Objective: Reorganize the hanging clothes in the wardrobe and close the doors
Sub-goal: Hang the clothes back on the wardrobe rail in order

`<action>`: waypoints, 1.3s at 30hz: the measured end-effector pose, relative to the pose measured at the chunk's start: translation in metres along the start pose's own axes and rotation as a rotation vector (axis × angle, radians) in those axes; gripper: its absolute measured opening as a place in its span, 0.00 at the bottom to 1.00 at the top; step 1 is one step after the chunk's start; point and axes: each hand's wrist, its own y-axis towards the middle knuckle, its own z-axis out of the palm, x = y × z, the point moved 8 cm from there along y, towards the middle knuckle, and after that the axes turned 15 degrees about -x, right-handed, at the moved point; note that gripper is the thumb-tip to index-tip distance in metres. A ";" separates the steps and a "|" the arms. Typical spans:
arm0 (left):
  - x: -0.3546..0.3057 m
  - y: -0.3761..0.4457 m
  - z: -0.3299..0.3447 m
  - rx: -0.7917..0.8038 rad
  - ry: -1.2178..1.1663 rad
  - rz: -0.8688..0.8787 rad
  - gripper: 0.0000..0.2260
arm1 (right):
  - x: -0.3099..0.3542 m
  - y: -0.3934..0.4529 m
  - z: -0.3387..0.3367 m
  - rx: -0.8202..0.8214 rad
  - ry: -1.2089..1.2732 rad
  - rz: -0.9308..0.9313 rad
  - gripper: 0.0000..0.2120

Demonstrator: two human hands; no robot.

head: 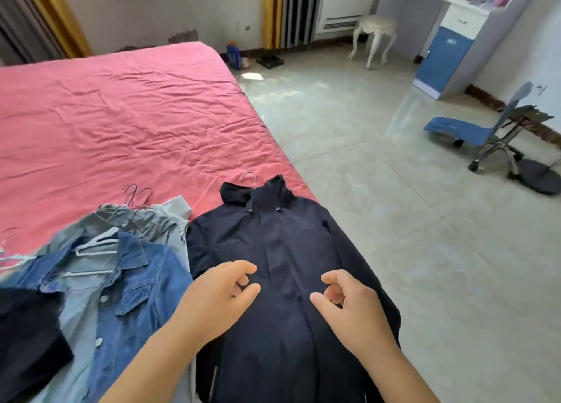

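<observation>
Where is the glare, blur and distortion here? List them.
Head view: daylight glare on the floor near the blue cabinet; wide-angle bending curves the bed edge and tilts the walls; the denim jacket at the left is slightly soft; both hands, left and right, and the dark jacket are sharp.

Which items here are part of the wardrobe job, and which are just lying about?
Job: dark jacket under left hand and right hand, denim jacket, grey clothes, hangers.
Lying about: stool, blue chair, bottle.
</observation>
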 end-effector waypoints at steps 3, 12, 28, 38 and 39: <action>0.002 0.055 0.009 -0.009 0.034 -0.048 0.14 | 0.005 0.061 0.019 0.059 0.003 -0.032 0.13; 0.031 0.153 0.048 0.011 0.055 -0.203 0.14 | -0.005 0.177 0.093 0.228 0.012 -0.033 0.13; 0.205 0.326 0.186 -0.154 0.090 -0.367 0.26 | -0.090 0.372 0.285 0.165 -0.276 -0.256 0.28; 0.284 0.354 0.226 -0.031 0.416 -0.365 0.42 | -0.127 0.402 0.338 0.249 -0.494 -0.285 0.42; 0.282 0.357 0.225 -0.052 0.419 -0.323 0.44 | -0.129 0.404 0.340 0.255 -0.484 -0.259 0.41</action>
